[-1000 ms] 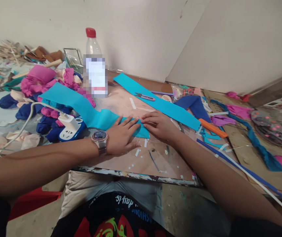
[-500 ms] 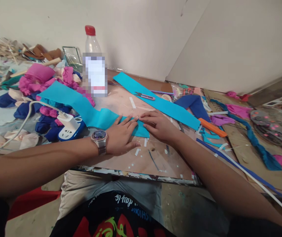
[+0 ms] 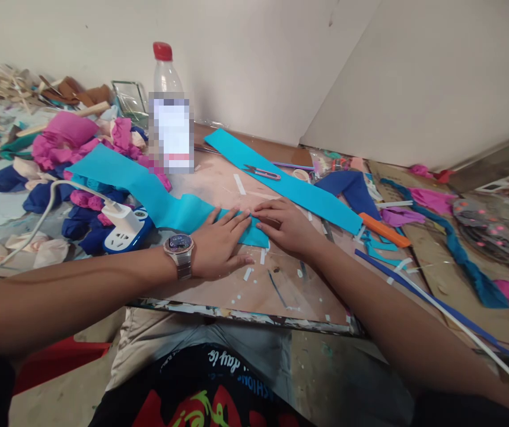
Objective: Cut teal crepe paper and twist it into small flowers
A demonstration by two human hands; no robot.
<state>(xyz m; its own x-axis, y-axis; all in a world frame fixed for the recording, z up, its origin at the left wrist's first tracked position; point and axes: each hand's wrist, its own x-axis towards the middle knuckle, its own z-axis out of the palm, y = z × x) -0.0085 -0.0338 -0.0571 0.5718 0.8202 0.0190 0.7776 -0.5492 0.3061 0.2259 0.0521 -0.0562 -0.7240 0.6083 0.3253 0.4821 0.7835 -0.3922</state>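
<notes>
A turquoise strip of crepe paper or fabric runs from the heap on the left to the middle of the table. My left hand, with a watch on its wrist, lies flat across this strip with its fingers spread. Beside it, my right hand has bent fingers, with thumb and forefinger drawn together at the strip's right end. Their exact contact is partly hidden. Behind both hands lies a second turquoise strip, and small pink thread snips rest on it.
A power strip with a white plug and cable sits by my left forearm. Pink, blue and cream bundles are heaped behind it. A lit phone leans on a red-capped bottle. An orange cutter lies to the right.
Both hands keep their places on the turquoise strip. Only a very slight shift of the camera's view is visible.
</notes>
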